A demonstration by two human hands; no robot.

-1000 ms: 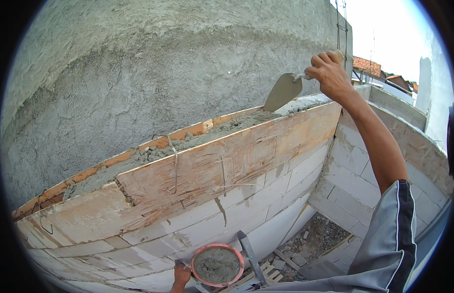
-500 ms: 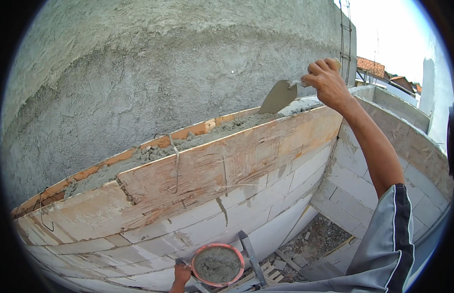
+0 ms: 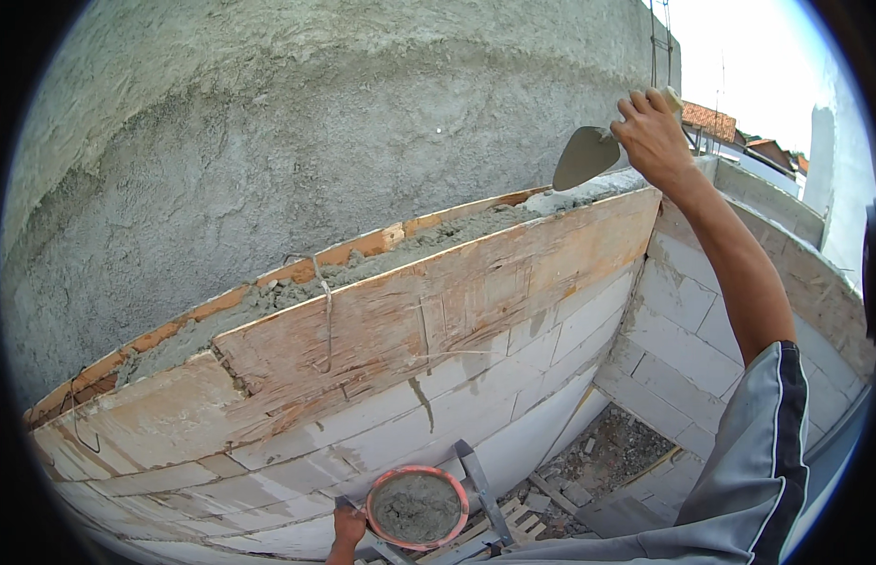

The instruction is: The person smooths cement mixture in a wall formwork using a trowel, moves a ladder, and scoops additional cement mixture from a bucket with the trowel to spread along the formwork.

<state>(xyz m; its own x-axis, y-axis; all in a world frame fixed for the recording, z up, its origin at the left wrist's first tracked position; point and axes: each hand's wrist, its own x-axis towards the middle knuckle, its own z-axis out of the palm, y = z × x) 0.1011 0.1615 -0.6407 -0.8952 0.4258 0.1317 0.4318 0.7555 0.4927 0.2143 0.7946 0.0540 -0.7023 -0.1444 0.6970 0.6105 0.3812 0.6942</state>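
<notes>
My right hand (image 3: pixel 659 141) is closed on the handle of a pointed trowel (image 3: pixel 584 158), its blade raised over the far part of a channel of wet mortar (image 3: pixel 457 229) between wooden formwork boards (image 3: pixel 429 292). Bent wire ties (image 3: pixel 323 320) hook over the near board. Low in the picture, my left hand (image 3: pixel 348 527) is closed beside a red-rimmed bucket of mortar (image 3: pixel 414 504) and the top of a grey ladder (image 3: pixel 478 485); exactly what its fingers grip is unclear.
A rough rendered wall (image 3: pixel 297 132) stands behind the formwork. Pale block walls (image 3: pixel 683 339) meet at the right, with rubble (image 3: pixel 608 443) and pallet slats (image 3: pixel 523 523) below. Steel bars (image 3: pixel 660 42) rise at the far end, near tiled roofs (image 3: pixel 709 118).
My right hand and trowel have moved up and to the right, lifting the blade off the mortar. My left hand and the bucket have hardly moved.
</notes>
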